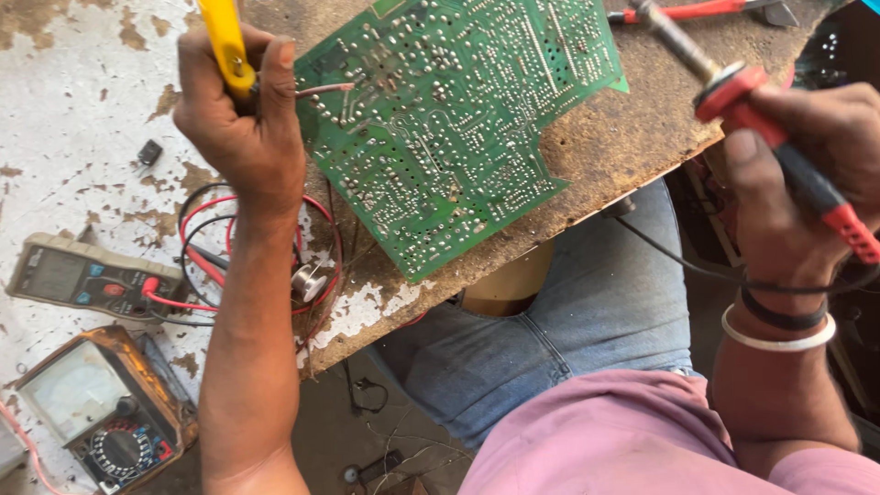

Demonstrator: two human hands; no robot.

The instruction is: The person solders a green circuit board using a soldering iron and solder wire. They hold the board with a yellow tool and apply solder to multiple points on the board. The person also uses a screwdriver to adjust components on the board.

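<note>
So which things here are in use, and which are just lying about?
In use:
left hand gripping the yellow tool
right hand gripping the soldering iron
green circuit board

Lying about:
digital multimeter
analog meter
red and black leads
red-handled tool

Green circuit board [458, 119] solder-side up on worn table; yellow tool [226, 46], red soldering iron [761, 119] raised

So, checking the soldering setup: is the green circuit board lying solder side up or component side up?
Solder side up: the green circuit board shows silver solder joints and traces, with no component bodies visible.
</note>
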